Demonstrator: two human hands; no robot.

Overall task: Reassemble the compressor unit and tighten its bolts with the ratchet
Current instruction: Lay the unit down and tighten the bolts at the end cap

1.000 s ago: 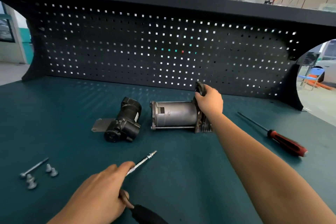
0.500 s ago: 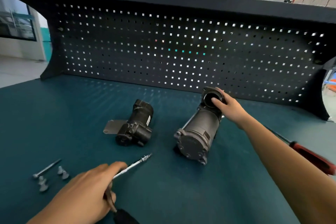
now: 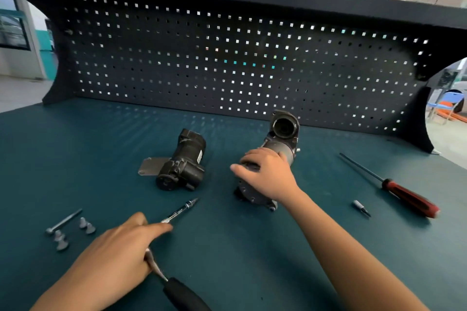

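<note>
Two bare hands are over the teal desk [image 3: 252,272] in front of a black pegboard [image 3: 227,63]. The left hand [image 3: 113,257], low and near the camera, grips a ratchet [image 3: 183,294]. Its fingers [image 3: 156,228] are wrapped round the metal neck just above the black handle, with the forefinger stretched along the slim extension bar [image 3: 180,210], which points up and to the right, toward the parts.

The right hand [image 3: 265,175] lies on top of the grey compressor housing [image 3: 284,129], its fingers curled over the cylinder and its thumb sticking out to the left. The housing lies on the desk at a slant: its flanged end faces the camera and its round open port is lifted toward the pegboard.

Just left of it, apart and not joined to it, sits the black motor unit [image 3: 185,159], with a flat grey bracket plate [image 3: 150,166] at its left side.

Far left on the desk lie a long bolt [image 3: 63,221] and a small cluster of short bolts [image 3: 86,225]. To the right lie a red-handled screwdriver [image 3: 409,198] and, just beside its handle, a small bit [image 3: 361,207].
</note>
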